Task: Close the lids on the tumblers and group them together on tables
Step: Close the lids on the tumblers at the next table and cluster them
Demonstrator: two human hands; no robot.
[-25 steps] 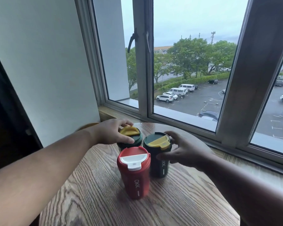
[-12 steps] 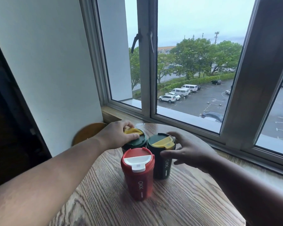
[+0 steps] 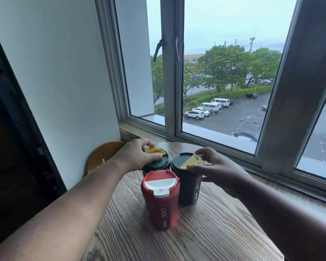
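Three tumblers stand close together on a round wooden table [image 3: 205, 236]. Nearest me is a red tumbler [image 3: 161, 206] with a white flip lid lying flat. Behind it on the left is a dark green tumbler [image 3: 158, 163] with a yellow flap, and my left hand [image 3: 137, 154] rests over its lid, fingers on the flap. To the right stands a second dark green tumbler [image 3: 188, 183] whose yellow flap is tilted up; my right hand [image 3: 216, 166] grips its lid rim, thumb and fingers around the flap.
A window with a wooden sill [image 3: 132, 129] runs just behind the table. A white wall [image 3: 60, 91] is on the left, with a round wooden chair back [image 3: 104, 155] below it. The table's edge curves off at the bottom right.
The view has shifted slightly. My right hand moved up from the right tumbler's side onto its lid. My left hand stays on the left tumbler's lid.
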